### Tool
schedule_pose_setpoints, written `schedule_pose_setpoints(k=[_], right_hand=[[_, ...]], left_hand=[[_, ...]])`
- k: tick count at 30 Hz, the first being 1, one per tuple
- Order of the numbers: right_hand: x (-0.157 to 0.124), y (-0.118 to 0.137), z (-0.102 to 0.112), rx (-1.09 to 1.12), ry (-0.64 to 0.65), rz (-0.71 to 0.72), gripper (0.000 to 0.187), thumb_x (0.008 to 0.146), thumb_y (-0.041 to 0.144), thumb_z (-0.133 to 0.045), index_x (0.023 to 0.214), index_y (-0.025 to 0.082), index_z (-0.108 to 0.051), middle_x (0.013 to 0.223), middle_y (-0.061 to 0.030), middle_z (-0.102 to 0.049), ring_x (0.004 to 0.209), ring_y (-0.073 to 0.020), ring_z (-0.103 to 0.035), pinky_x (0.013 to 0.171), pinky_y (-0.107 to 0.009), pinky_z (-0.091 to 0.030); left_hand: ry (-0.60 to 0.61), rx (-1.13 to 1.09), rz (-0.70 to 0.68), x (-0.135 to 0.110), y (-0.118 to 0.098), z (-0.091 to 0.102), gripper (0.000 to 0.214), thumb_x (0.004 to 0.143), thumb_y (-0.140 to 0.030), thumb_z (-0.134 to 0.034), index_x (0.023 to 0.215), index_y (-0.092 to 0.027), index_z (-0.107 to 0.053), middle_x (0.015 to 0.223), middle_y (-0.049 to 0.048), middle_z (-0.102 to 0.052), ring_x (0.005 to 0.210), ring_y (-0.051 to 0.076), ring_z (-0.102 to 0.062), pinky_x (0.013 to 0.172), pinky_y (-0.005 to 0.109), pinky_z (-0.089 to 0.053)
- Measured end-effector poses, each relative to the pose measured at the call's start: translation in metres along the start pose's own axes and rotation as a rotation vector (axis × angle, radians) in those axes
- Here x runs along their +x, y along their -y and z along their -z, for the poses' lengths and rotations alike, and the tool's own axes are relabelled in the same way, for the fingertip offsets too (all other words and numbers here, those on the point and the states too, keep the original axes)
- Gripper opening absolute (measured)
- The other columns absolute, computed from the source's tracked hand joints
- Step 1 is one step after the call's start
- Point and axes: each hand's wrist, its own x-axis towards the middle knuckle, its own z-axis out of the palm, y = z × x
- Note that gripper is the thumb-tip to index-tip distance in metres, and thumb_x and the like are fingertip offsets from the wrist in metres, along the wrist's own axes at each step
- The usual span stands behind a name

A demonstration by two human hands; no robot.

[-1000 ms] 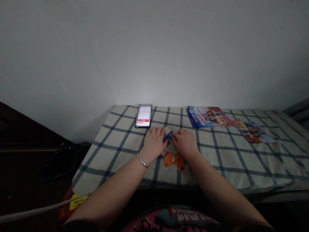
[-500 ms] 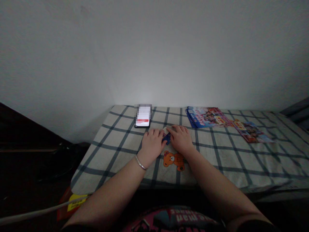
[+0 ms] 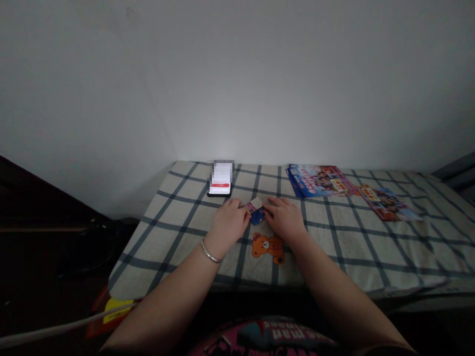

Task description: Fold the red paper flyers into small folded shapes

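Note:
A small folded piece of coloured paper, blue with a white face, is held just above the checked cloth. My left hand, with a silver bracelet on its wrist, pinches the paper's left side. My right hand grips its right side with curled fingers. Both hands rest low over the cloth, just beyond an orange bear print.
A lit phone lies at the cloth's far edge, left of my hands. Blue printed sheets and another colourful sheet lie to the far right. A white wall rises behind. The floor to the left is dark.
My hands have drawn slightly apart, and the folded paper now shows more of its white face between them. It has been turned or opened a little.

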Motion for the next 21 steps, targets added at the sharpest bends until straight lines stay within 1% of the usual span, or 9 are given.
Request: schedule_pose_setpoints(k=[4,8,11,13,15,17,21], right_hand=[[0.000,-0.003,0.004,-0.010,0.011,0.015,0.026,0.093,0.035,-0.052,0.108,0.030,-0.072,0.127,-0.0003,-0.064,0.110,-0.0238,-0.058,0.087,-0.035,-0.048],[-0.003,-0.004,0.009,-0.062,0.028,0.053,0.024,0.092,0.030,-0.052,0.089,0.024,-0.075,0.109,-0.0041,-0.072,0.094,-0.0214,-0.064,0.075,-0.030,-0.049],[-0.007,-0.004,0.008,-0.085,0.025,0.067,0.023,0.092,0.028,-0.052,0.088,0.022,-0.073,0.105,-0.0057,-0.073,0.090,-0.0211,-0.064,0.071,-0.030,-0.049],[-0.007,-0.005,0.006,-0.061,0.007,0.068,0.022,0.092,0.026,-0.052,0.091,0.022,-0.073,0.107,-0.0054,-0.072,0.092,-0.0208,-0.064,0.073,-0.030,-0.049],[-0.006,-0.006,0.002,-0.004,-0.027,0.076,0.021,0.092,0.024,-0.052,0.099,0.024,-0.072,0.111,-0.0043,-0.071,0.095,-0.0203,-0.063,0.078,-0.030,-0.049],[-0.004,-0.008,-0.001,0.069,-0.055,0.107,0.023,0.092,0.023,-0.053,0.107,0.025,-0.071,0.112,-0.0033,-0.071,0.097,-0.0202,-0.062,0.083,-0.031,-0.049],[-0.002,-0.014,-0.007,0.174,-0.082,0.183,0.023,0.091,0.025,-0.054,0.105,0.024,-0.072,0.111,-0.0045,-0.071,0.098,-0.0205,-0.062,0.090,-0.034,-0.048]], left_hand=[[-0.002,0.004,0.031,-0.001,-0.002,0.000,0.023,0.091,-0.033,-0.056,0.099,-0.017,-0.071,0.104,0.0094,-0.062,0.096,0.024,-0.059,0.077,0.035,-0.050],[0.055,0.026,0.140,-0.003,-0.006,0.009,0.027,0.092,-0.036,-0.054,0.093,-0.016,-0.072,0.098,0.0095,-0.063,0.090,0.025,-0.062,0.067,0.034,-0.050],[0.080,0.030,0.146,-0.003,-0.006,0.012,0.027,0.093,-0.035,-0.053,0.090,-0.016,-0.072,0.097,0.0092,-0.064,0.087,0.024,-0.063,0.065,0.033,-0.049],[0.055,0.034,0.119,-0.003,-0.005,0.010,0.027,0.093,-0.035,-0.053,0.090,-0.016,-0.072,0.097,0.0094,-0.064,0.088,0.024,-0.062,0.066,0.033,-0.049],[0.009,0.033,0.076,-0.002,-0.003,0.006,0.027,0.093,-0.033,-0.052,0.091,-0.015,-0.071,0.098,0.0097,-0.065,0.091,0.025,-0.061,0.069,0.034,-0.050],[-0.010,0.006,0.024,-0.001,-0.001,0.001,0.025,0.093,-0.030,-0.052,0.095,-0.014,-0.070,0.099,0.0092,-0.065,0.089,0.023,-0.061,0.073,0.035,-0.050],[-0.034,-0.043,-0.014,0.001,0.002,-0.004,0.022,0.092,-0.030,-0.055,0.097,-0.016,-0.071,0.101,0.0083,-0.066,0.088,0.021,-0.061,0.075,0.034,-0.050]])
